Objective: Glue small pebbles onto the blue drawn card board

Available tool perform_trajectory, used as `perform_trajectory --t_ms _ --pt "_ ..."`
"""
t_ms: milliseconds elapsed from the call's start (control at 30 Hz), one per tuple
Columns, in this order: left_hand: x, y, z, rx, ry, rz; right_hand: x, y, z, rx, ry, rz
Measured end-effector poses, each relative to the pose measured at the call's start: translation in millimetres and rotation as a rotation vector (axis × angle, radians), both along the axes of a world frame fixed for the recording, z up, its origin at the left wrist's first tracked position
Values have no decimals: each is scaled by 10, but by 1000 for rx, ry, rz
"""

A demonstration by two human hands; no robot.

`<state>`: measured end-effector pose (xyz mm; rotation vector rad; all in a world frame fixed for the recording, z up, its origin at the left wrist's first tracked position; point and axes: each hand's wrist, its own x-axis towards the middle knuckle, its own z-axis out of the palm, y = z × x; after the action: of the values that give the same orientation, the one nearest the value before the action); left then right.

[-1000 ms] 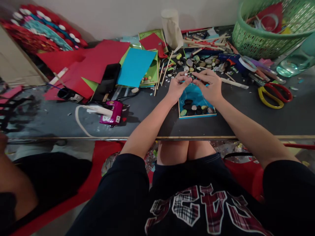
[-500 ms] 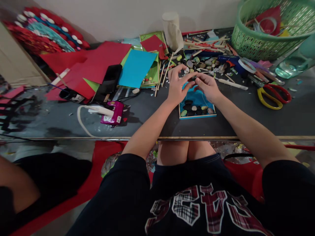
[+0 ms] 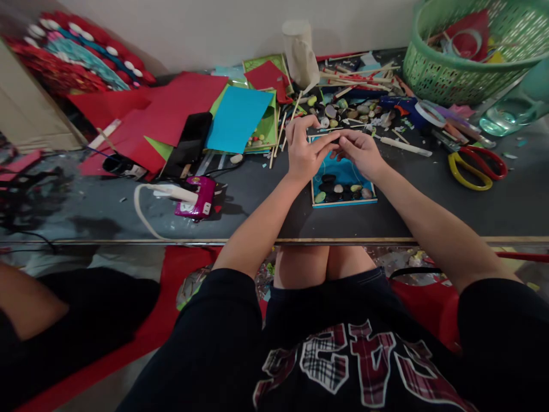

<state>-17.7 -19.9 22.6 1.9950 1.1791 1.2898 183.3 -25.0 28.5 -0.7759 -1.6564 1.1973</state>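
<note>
My left hand [image 3: 303,147] and my right hand [image 3: 360,151] meet at the fingertips above the far part of a small blue panel [image 3: 341,167] framed with thin pale sticks. Thumb and forefinger of each hand are pinched together around what looks like a small dark pebble, now almost wholly covered by the fingers. The other left fingers are curled and raised. Along the panel's near edge lie several black, white and greenish pebbles [image 3: 338,189]. Thin pale curved strands cross the blue surface above them.
Beyond my hands are loose pebbles [image 3: 362,109] and wooden sticks [image 3: 360,79]. Scissors [image 3: 476,167], a craft knife [image 3: 405,146] and a green basket [image 3: 454,71] are rightward. Left are coloured papers [image 3: 171,109], a phone [image 3: 195,137] and a purple power adapter [image 3: 196,197]. Another person's arm [image 3: 32,297] shows at far left.
My left hand has turned slightly and shifted left, its fingers closing nearer the right fingertips. The dark pebble, visible between the fingers before, is now hidden. The panel has not moved.
</note>
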Motion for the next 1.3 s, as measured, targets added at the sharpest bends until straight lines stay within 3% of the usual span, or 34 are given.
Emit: perform_trajectory --t_ms 167,367,600,1300 --pt "-4 -5 -49 11 -22 28 -16 -2 -8 -9 8 -37" --pt "48 -44 42 101 31 48 7 28 -24 38 2 -91" --pt "47 16 73 122 108 -25 60 71 -76 145 -123 -127" --pt "113 -28 122 75 171 -167 178 -11 48 82 -201 0"
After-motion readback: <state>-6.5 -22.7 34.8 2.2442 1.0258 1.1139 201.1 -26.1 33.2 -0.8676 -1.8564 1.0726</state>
